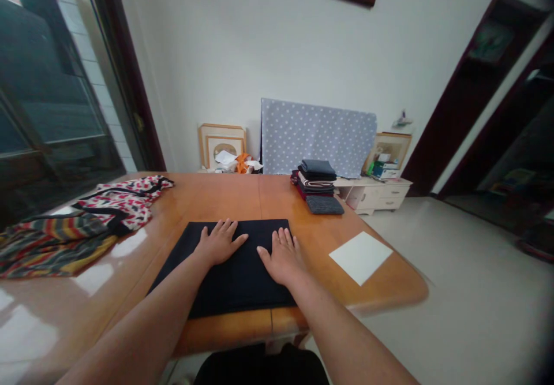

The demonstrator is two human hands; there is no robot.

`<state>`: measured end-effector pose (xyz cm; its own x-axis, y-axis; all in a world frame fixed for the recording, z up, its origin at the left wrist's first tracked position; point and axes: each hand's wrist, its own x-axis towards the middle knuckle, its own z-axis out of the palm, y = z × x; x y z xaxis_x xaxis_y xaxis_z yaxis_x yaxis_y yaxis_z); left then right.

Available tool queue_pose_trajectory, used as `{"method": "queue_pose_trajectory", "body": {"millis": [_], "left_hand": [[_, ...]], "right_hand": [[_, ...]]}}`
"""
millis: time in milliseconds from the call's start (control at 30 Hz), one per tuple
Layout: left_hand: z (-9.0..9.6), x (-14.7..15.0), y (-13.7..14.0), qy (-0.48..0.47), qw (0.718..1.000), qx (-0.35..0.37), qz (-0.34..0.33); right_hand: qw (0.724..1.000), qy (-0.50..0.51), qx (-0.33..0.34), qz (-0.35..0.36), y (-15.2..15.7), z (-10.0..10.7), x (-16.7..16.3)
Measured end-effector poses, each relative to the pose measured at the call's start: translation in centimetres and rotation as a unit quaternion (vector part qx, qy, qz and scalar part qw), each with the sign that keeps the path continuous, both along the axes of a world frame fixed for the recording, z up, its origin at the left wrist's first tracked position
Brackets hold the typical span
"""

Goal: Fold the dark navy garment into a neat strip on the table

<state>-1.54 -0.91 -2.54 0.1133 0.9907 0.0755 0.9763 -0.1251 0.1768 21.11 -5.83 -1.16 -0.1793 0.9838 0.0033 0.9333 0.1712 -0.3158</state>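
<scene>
A dark navy piece of folded cloth lies flat near the front edge of the wooden table. My left hand rests palm down on its upper middle, fingers spread. Toward the cloth's right side, my right hand also lies flat on it, with the thumb held apart from the fingers. Both hands are open and hold nothing. The cloth looks smooth and roughly rectangular; what kind of garment it is cannot be told.
Patterned clothes lie loosely at the table's left. A stack of folded clothes stands at the far right, a folded grey cloth before it. A white sheet lies on the right of the table.
</scene>
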Motion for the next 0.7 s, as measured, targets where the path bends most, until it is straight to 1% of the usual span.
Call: {"method": "queue_pose_trajectory", "body": {"millis": [200, 267, 333, 433, 533, 600, 700], "left_hand": [[0.6, -0.1, -0.2, -0.032, 0.999, -0.012, 0.022], [1.3, -0.5, -0.5, -0.056, 0.998, -0.007, 0.032], [2.3, -1.4, -1.5, -0.08, 0.996, 0.015, 0.035], [4.0, -3.4, -4.7, -0.118, 0.99, 0.071, 0.026], [4.9, -5.9, -9.2, -0.17, 0.977, 0.124, 0.032], [4.6, -7.6, -12.3, -0.211, 0.965, 0.145, 0.048], [3.4, -9.6, -16.1, -0.25, 0.949, 0.173, 0.088]], "right_hand": [[1.0, -0.003, 0.003, -0.001, 0.0, -0.4, -0.1], [1.0, -0.005, 0.006, -0.002, 0.0, -0.4, -0.1], [1.0, -0.009, 0.009, -0.003, 0.0, -0.5, -0.1], [1.0, -0.015, 0.011, -0.001, 0.0, -0.7, -0.1], [1.0, -0.023, 0.013, 0.003, 0.1, -0.9, 0.0], [0.999, -0.03, 0.013, 0.004, 0.1, -1.1, 0.0], [0.999, -0.045, 0.011, -0.001, 0.1, -1.4, 0.0]]}}
